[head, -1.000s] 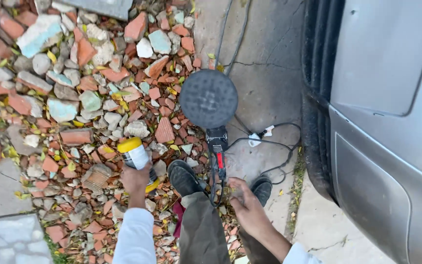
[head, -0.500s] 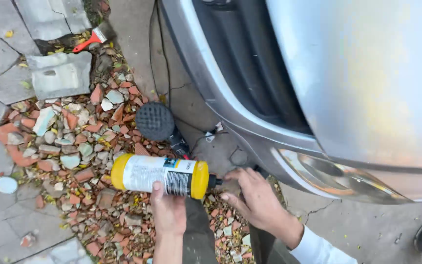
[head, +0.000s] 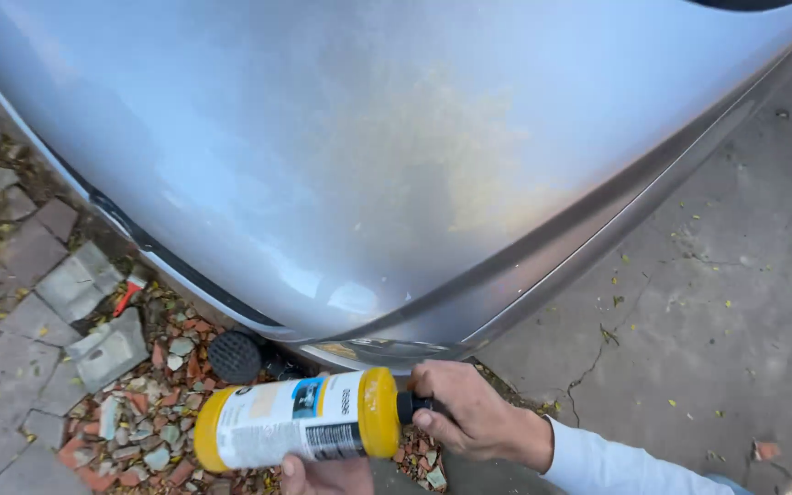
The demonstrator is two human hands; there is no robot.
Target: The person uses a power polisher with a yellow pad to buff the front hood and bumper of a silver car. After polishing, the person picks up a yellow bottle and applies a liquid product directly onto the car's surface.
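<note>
Silver car hood [head: 396, 156] — rubble ground [head: 139, 431] | left hand [head: 323, 477] under bottle [head: 295, 420] | right hand [head: 469, 412] at cap [head: 412, 406]

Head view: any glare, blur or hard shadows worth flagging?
Head view: soft, even daylight with no hard shadows; the silver car hood shows broad hazy reflections and a yellowish patch, not blown out; the bottle and right hand are sharp enough, left hand cut by the frame edge.

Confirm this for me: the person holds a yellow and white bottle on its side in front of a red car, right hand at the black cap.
Not quite: the car is silver, not red, as the head view shows. The rest holds: the yellow and white bottle lies on its side, the left hand under it and the right hand at its black cap.
</note>
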